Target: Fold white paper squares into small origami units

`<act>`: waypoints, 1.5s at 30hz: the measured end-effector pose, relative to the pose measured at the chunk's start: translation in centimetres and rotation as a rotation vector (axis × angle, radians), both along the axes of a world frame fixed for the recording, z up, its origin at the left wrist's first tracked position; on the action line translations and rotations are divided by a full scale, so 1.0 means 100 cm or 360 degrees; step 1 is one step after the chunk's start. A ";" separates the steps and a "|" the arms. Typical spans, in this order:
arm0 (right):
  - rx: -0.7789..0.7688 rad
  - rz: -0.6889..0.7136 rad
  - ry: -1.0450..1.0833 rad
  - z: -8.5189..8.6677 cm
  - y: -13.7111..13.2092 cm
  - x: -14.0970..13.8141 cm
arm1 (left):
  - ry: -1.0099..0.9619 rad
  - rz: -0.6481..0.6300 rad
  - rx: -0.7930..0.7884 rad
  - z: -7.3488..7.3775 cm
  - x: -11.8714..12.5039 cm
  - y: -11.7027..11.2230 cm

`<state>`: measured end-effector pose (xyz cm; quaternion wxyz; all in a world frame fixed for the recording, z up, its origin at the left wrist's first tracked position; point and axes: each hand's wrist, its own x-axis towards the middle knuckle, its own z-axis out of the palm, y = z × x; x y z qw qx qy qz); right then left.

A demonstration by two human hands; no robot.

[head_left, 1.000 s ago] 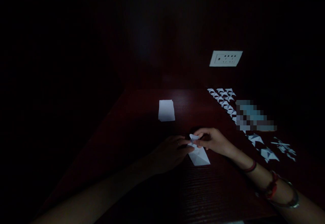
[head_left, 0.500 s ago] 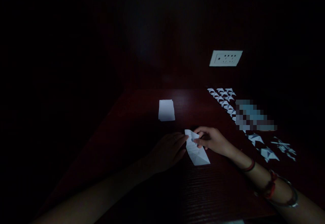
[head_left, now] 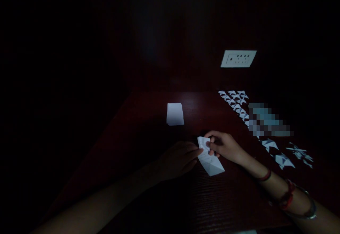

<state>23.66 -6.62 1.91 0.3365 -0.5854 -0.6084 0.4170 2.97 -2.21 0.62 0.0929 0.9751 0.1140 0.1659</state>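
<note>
- Your right hand [head_left: 223, 147] is pinching the paper [head_left: 213, 166] near its far right edge, probably to control the fold.
- Your left hand [head_left: 177, 159] is lying loosely open, touching the left edge, apparently steadying it.
- The paper is resting on the worktop [head_left: 127, 120] between your 2 hands.
- The stack of sheets [head_left: 175, 114] is sitting beyond, leaving moving room; folded pieces [head_left: 284, 160] are lining the right side.
</note>
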 end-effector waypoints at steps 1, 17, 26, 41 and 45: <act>0.0009 -0.0004 -0.0019 0.001 0.000 0.000 | 0.0030 -0.0018 0.0035 0.001 0.000 0.000; -0.0210 0.0135 0.0325 -0.004 0.002 0.006 | 0.0135 -0.0068 0.0163 0.001 -0.001 0.000; -0.0306 0.0190 0.0398 -0.005 0.001 0.008 | 0.0028 -0.0053 0.0199 -0.005 -0.002 -0.002; 0.1029 0.0268 -0.0611 0.010 -0.018 -0.011 | -0.0580 0.0780 -0.0838 0.015 0.005 -0.006; 0.1099 0.0342 -0.0797 0.009 -0.018 -0.015 | -0.0575 0.0762 -0.0644 0.014 0.005 -0.007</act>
